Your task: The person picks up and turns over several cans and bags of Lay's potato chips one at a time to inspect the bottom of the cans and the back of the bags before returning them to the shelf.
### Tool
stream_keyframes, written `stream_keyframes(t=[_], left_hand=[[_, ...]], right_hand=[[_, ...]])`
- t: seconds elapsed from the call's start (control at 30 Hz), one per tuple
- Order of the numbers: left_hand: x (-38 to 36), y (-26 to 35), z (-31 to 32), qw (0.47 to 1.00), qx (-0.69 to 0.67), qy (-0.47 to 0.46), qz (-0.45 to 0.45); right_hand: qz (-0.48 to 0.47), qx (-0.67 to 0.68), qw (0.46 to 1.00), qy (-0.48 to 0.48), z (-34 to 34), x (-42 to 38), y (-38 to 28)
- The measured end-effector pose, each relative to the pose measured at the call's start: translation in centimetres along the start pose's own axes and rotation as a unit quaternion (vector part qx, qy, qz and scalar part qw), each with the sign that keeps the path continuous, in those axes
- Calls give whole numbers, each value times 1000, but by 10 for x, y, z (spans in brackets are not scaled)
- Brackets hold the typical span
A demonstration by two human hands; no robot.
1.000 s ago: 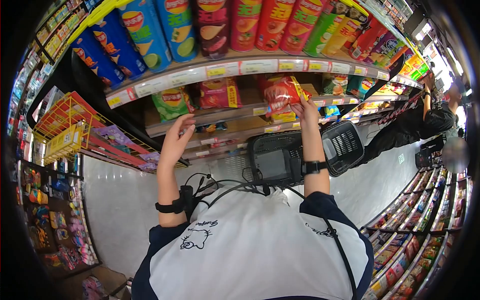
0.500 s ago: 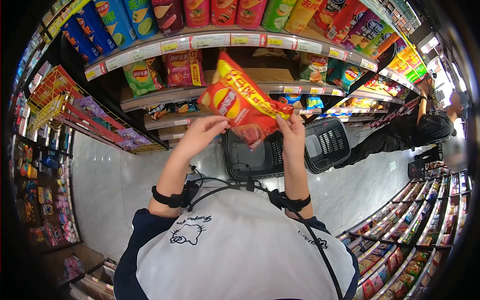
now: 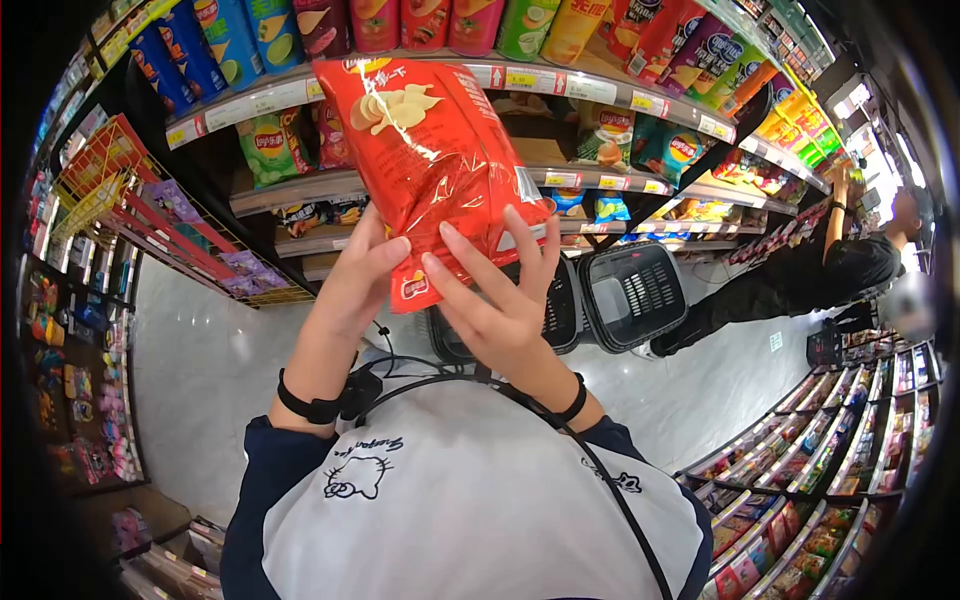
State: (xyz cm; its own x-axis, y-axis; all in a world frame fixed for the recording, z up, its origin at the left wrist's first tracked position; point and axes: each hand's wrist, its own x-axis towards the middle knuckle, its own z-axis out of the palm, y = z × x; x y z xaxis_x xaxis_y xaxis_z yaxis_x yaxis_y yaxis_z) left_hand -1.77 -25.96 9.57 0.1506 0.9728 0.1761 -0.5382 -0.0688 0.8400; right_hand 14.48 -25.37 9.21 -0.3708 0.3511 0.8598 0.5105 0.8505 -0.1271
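Observation:
A red bag of potato chips (image 3: pixel 430 150) is held up in front of me, tilted, with its back print and a picture of chips facing me. My left hand (image 3: pixel 362 270) grips its lower left edge, the thumb on the near face. Across the lower right part of the bag lie the spread fingers of my right hand (image 3: pixel 495 295), holding it from that side. Behind the bag, the shelf (image 3: pixel 265 192) carries a green chip bag (image 3: pixel 270 150) and others, partly hidden. Chip cans (image 3: pixel 425 22) line the shelf above.
Black shopping baskets (image 3: pixel 635 295) stand on the grey floor (image 3: pixel 230 370) below my hands. A person in black (image 3: pixel 820 255) is at the right by the shelves. A yellow wire rack (image 3: pixel 190 225) is at the left, and slanted snack racks (image 3: pixel 800 470) fill the lower right.
The chip bag has been turned from its front to its back and raised closer to me. My right hand has moved left from the bag's corner onto its lower face.

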Motion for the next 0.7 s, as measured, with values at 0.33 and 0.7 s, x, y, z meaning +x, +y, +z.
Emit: stream_keyframes(t=[0.33, 0.7], left_hand=[[-14, 10, -2, 991, -121, 55, 11], [-28, 21, -36, 941, -329, -27, 75]], right_hand=[[12, 17, 996, 92, 1, -14, 6], [41, 17, 982, 182, -21, -10, 40]])
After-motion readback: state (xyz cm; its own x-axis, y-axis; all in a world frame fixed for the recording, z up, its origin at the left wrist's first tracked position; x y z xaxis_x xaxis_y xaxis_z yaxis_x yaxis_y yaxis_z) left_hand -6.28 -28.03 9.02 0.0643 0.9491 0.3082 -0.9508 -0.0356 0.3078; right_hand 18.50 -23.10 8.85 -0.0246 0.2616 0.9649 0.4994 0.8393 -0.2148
